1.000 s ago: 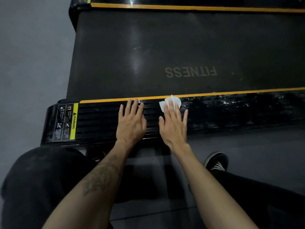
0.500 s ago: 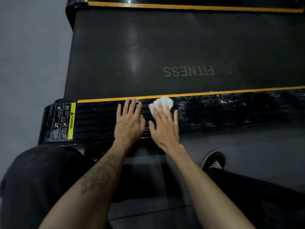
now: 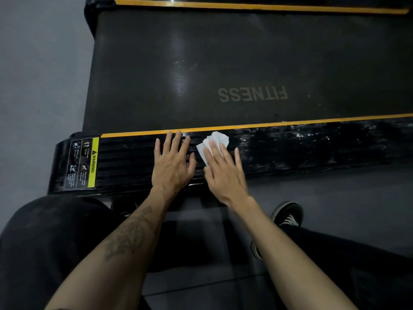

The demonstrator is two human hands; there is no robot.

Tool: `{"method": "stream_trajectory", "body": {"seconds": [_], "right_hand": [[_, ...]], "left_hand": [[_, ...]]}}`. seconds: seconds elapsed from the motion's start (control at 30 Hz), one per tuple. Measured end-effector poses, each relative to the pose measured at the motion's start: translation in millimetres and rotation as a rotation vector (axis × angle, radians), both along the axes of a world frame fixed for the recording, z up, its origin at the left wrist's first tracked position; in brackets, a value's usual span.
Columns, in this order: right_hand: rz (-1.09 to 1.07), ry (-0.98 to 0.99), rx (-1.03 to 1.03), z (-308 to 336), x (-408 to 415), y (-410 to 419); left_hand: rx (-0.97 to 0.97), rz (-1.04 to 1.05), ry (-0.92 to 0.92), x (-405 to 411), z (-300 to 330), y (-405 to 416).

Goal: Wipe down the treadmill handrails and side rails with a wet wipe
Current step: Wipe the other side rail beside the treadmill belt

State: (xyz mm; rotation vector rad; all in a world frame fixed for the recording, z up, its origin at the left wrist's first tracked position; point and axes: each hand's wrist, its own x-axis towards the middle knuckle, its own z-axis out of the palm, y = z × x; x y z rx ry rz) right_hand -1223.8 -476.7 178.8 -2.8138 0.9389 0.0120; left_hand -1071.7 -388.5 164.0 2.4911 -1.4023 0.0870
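Right hand (image 3: 225, 173) flat, fingers straight, pressing a white wet wipe (image 3: 213, 143) onto the near black ribbed side rail (image 3: 312, 146); left hand (image 3: 172, 164) flat just beside it on the same rail, fingers spread, holding nothing. Treadmill belt (image 3: 223, 63) reads "FITNESS" upside down; rail's left end has a label (image 3: 83, 163) with a yellow "WARNING" strip, small print unreadable. Rail right of the wipe looks glossy, streaky; black shoe (image 3: 288, 214) on the floor.
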Motion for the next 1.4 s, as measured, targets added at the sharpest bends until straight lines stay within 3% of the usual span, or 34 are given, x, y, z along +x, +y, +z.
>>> {"method": "stream_trajectory", "body": {"seconds": [0.2, 0.4, 0.6, 0.83, 1.0, 1.2, 1.4], "right_hand": [[-0.272, -0.053, -0.014, -0.9, -2.9, -11.1], [0.027, -0.052, -0.024, -3.3, -3.2, 6.7], [-0.240, -0.095, -0.040, -4.3, -4.8, -0.8], [-0.018, -0.095, -0.082, -9.5, -10.0, 12.6], [-0.237, -0.110, -0.063, -6.6, -8.4, 6.9], [0.054, -0.062, -0.087, -10.4, -15.5, 13.2], [-0.232, -0.076, -0.089, -11.4, -18.7, 10.6]], "left_hand": [[-0.008, 0.000, -0.002, -0.5, -1.5, -0.9], [-0.010, 0.004, 0.001, -0.2, -1.8, -0.5], [-0.008, 0.002, -0.015, -0.4, -2.6, -0.7], [-0.018, 0.002, -0.009, -0.6, -3.1, -1.0], [-0.011, 0.002, -0.013, -0.5, -3.3, -0.6], [-0.012, 0.004, -0.003, -0.7, -1.5, -0.9], [-0.011, 0.005, 0.008, -2.1, -0.1, -0.9]]}}
